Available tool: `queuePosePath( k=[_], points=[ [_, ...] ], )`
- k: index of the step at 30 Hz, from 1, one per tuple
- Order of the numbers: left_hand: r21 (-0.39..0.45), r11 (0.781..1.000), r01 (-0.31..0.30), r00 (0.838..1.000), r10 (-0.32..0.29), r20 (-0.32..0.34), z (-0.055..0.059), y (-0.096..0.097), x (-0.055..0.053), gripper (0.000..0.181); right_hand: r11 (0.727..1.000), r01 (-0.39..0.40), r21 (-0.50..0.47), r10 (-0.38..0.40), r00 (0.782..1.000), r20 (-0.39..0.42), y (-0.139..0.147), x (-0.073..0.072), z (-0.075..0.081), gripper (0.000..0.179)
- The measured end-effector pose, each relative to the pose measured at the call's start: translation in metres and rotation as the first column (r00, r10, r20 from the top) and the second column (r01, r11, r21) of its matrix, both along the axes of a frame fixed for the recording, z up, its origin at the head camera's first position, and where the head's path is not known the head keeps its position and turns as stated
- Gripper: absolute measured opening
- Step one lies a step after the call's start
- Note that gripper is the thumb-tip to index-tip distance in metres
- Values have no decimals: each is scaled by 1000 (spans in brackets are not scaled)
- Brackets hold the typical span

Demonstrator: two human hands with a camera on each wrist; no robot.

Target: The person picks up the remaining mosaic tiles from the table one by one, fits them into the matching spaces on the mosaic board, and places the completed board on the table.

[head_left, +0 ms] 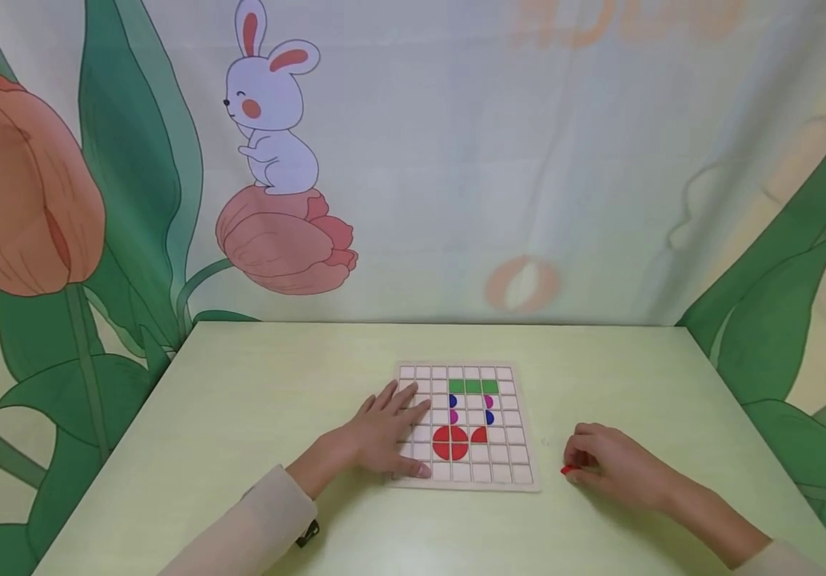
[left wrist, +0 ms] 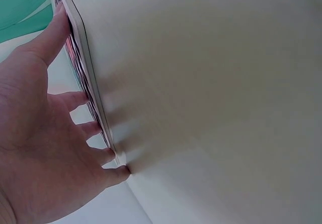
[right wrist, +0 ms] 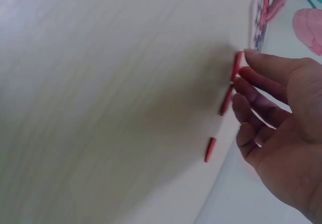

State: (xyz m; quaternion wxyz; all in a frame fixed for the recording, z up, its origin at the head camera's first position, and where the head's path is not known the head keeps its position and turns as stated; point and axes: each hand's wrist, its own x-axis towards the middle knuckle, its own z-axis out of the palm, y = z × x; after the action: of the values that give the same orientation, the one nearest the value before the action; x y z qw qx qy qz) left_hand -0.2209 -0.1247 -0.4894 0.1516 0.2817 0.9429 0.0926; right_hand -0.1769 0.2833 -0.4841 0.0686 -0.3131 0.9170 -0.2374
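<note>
A square wooden grid board (head_left: 519, 472) lies on the table, partly under my left hand (head_left: 384, 432). The fingers of that hand are spread flat over its left side; in the left wrist view the thumb (left wrist: 55, 30) and fingertips reach the board's edge (left wrist: 93, 78). Green squares (head_left: 473, 386), blue and pink half-rounds, a full red circle (head_left: 450, 442) of quarter pieces and a lone red quarter (head_left: 480, 435) sit in the grid. Right of the board, my right hand (head_left: 610, 464) pinches a small red piece (head_left: 568, 470) between thumb and fingers, low over the table.
In the right wrist view more thin red pieces (right wrist: 210, 149) lie on the table near the right hand. The pale table (head_left: 254, 384) ends at a printed backdrop (head_left: 413, 200) with a rabbit and tulips. A dark object (head_left: 308, 534) shows by the left sleeve.
</note>
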Motion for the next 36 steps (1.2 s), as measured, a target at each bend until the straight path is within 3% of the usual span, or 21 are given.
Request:
queuePosePath(
  k=[8,14,28,36],
  points=[
    [-4,1000,-18,1000,18,3,0,0,-3,110,999,-39,21,39,999,-9,2,-2,6,22],
    [2,1000,-3,1000,3,8,-3,0,-2,111,999,-38,5,37,998,41,3,-2,0,22],
    [-3,1000,-6,1000,6,10,0,-1,-1,110,999,17,38,-21,993,114,-3,-4,3,23],
    [-2,1000,-8,1000,8,15,-1,0,-2,110,1000,7,-27,-4,993,115,-1,-2,3,28]
  ],
)
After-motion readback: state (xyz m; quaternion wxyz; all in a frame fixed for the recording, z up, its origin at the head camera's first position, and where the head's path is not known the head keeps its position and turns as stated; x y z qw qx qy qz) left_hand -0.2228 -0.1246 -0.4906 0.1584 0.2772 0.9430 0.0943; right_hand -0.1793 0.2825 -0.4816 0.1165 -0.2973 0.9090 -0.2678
